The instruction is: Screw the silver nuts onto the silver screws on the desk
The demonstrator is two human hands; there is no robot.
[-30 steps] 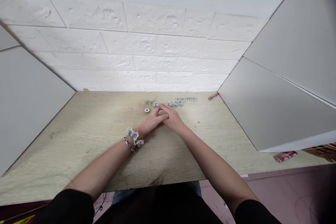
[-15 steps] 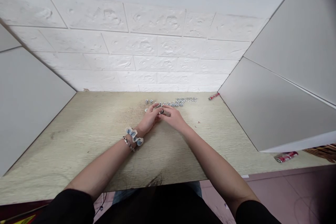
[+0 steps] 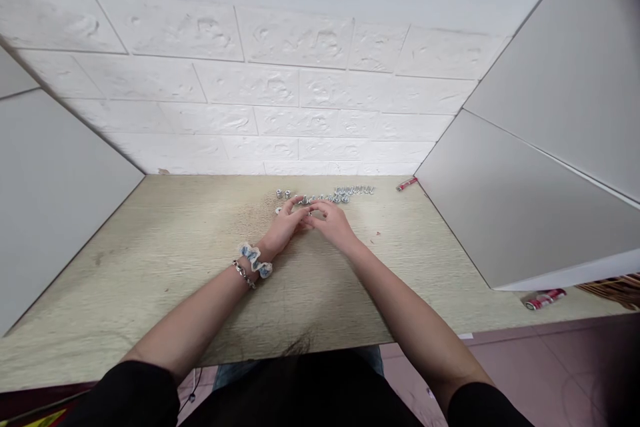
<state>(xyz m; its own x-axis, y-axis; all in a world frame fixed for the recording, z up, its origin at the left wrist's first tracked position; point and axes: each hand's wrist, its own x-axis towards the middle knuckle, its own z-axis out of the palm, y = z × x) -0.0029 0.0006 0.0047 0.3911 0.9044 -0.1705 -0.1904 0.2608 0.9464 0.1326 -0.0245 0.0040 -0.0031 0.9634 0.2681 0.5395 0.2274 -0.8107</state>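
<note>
My left hand (image 3: 284, 230) and my right hand (image 3: 333, 223) meet over the middle of the table. Their fingers are pinched around a small metal part (image 3: 310, 213), mostly hidden by the fingertips. Just beyond the fingers runs a row of small silver screw-like pieces with wide heads (image 3: 340, 199). Behind it, to the right, lies another row of thin silver screws (image 3: 357, 190). Two stubby threaded metal pieces (image 3: 283, 194) stand to the left. A small pale round piece (image 3: 278, 211) sits beside my left fingers, partly covered.
The wooden table (image 3: 190, 247) ends at a white brick-patterned wall (image 3: 270, 87). Grey-white panels stand left (image 3: 60, 193) and right (image 3: 480, 193). One red battery-like cylinder (image 3: 407, 184) lies by the right panel, another (image 3: 545, 299) near the front edge beside a wicker item (image 3: 613, 290).
The small metal part between my fingertips has turned or shifted; its dark round end showed before and now only a bright sliver does. My hands have stayed in nearly the same place.
</note>
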